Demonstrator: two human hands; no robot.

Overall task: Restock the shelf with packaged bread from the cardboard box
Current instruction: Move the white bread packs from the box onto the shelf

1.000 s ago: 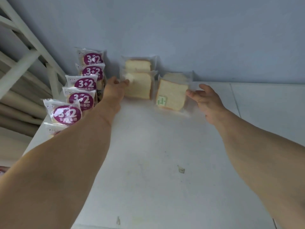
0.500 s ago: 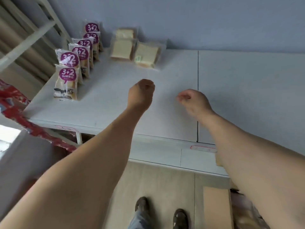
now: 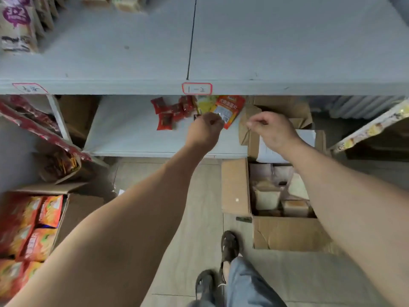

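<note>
An open cardboard box [image 3: 235,187] stands on the floor at the right, with several clear packs of sliced bread [image 3: 266,197] inside. My right hand [image 3: 273,131] hovers above the box's far end, fingers loosely curled and holding nothing. My left hand [image 3: 205,129] is a loose empty fist over the lower shelf, left of the box. On the upper white shelf [image 3: 287,52], bread packs [image 3: 130,3] show at the top edge, next to purple-labelled packs [image 3: 17,23] at the far left.
The lower shelf [image 3: 124,134] carries red and orange snack packets [image 3: 228,109]. A second carton [image 3: 285,111] sits behind the bread box. A box of orange snack bags [image 3: 33,227] stands at the left. My feet [image 3: 229,247] are on the wooden floor beside the bread box.
Both hands let go of the bread packs on the upper shelf and pulled back down. My view tilted from the shelf down to the floor, bringing the bread box into sight.
</note>
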